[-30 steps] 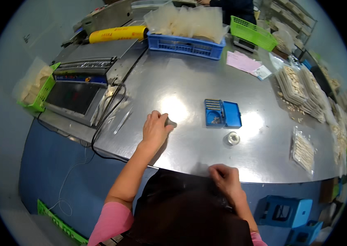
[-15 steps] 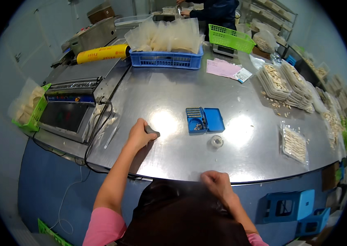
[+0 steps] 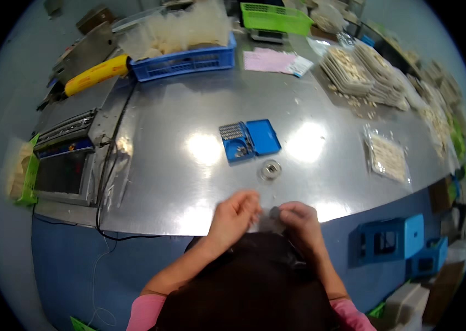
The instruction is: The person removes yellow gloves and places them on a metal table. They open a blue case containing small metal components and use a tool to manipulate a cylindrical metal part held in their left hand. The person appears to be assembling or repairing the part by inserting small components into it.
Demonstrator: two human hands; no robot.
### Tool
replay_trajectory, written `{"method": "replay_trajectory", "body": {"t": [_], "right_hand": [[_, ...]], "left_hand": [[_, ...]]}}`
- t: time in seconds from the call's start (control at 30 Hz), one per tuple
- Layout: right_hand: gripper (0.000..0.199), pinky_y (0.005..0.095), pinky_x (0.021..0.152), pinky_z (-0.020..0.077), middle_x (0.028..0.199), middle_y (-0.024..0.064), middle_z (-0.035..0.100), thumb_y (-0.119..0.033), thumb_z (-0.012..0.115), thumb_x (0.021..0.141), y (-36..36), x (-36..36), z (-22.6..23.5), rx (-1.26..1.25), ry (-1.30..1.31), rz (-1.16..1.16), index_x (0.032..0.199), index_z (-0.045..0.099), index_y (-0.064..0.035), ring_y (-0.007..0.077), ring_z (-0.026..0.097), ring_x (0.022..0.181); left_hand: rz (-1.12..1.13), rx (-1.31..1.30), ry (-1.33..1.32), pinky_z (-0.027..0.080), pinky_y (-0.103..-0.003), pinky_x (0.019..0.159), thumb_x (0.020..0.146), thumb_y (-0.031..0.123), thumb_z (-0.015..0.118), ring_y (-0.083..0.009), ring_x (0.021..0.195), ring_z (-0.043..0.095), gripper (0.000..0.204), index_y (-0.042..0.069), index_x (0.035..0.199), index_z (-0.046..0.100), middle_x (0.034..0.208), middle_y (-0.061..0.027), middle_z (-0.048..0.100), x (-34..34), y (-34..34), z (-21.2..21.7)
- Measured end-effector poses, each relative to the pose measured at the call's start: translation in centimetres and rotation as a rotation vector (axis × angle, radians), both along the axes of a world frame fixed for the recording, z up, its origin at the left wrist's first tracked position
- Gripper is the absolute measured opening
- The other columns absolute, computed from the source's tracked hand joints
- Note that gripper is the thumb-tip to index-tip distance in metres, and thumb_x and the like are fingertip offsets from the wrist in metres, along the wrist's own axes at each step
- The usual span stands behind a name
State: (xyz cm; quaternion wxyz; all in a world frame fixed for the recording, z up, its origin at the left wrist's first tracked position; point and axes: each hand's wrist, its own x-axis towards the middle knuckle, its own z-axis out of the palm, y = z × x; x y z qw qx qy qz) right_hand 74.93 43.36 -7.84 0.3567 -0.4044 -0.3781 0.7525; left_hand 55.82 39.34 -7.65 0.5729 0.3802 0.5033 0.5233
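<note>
Both my hands are close together over the table's near edge. My right hand pinches a small dark grey piece, blurred, its kind unclear. My left hand is beside it, fingers curled together; what they hold, if anything, is hidden. Beyond them a small blue case lies with its lid folded open to the right, rows of metal bits on one side and loose small metal parts in a compartment. A small round container, clear with metal inside, stands just in front of the case.
A sealing machine with a black cable stands at the left. A blue crate of clear bags, pink paper and a green basket line the back. Stacked trays and a bagged pack lie right; a blue stool stands below.
My left hand has come right and nearer to me, beside my right hand. The dark grey piece, earlier in my left hand, now appears at my right fingertips. The whole view has shifted.
</note>
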Motion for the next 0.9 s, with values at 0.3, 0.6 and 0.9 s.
{"method": "replay_trajectory", "body": {"t": [0.3, 0.6, 0.9], "right_hand": [[0.039, 0.034, 0.058, 0.0484, 0.073, 0.0141, 0.063, -0.038, 0.066, 0.077, 7.8, -0.3, 2.8, 0.51, -0.762, 0.134, 0.078, 0.06, 0.0003, 0.0254, 0.059, 0.061], [0.049, 0.0387, 0.069, 0.0532, 0.082, 0.0196, 0.068, -0.046, 0.074, 0.067, 12.3, -4.8, 0.9, 1.036, -1.355, 0.47, 0.084, 0.067, 0.0002, 0.0318, 0.067, 0.077], [0.046, 0.0369, 0.058, 0.0518, 0.057, 0.0175, 0.061, -0.041, 0.068, 0.066, 11.7, 0.2, 3.9, 0.753, -1.178, 0.052, 0.071, 0.066, 0.0048, 0.0274, 0.064, 0.056]], "left_hand": [[0.256, 0.058, 0.169, 0.045, -0.02, 0.057, 0.094, 0.014, 0.057, -0.0065, 0.063, 0.055, 0.017, -0.001, 0.102, 0.06, 0.078, -0.0038, 0.064, 0.8, 3.6, -2.7], [0.307, 0.282, 0.663, 0.046, -0.028, 0.062, 0.087, 0.009, 0.061, -0.0172, 0.069, 0.058, 0.017, 0.001, 0.102, 0.064, 0.082, -0.0072, 0.063, 1.3, 0.7, -4.4], [-0.025, 0.534, 0.886, 0.044, -0.04, 0.08, 0.08, 0.009, 0.064, -0.0336, 0.089, 0.052, 0.027, 0.003, 0.107, 0.06, 0.093, -0.0135, 0.057, 3.8, 2.5, -4.1]]}}
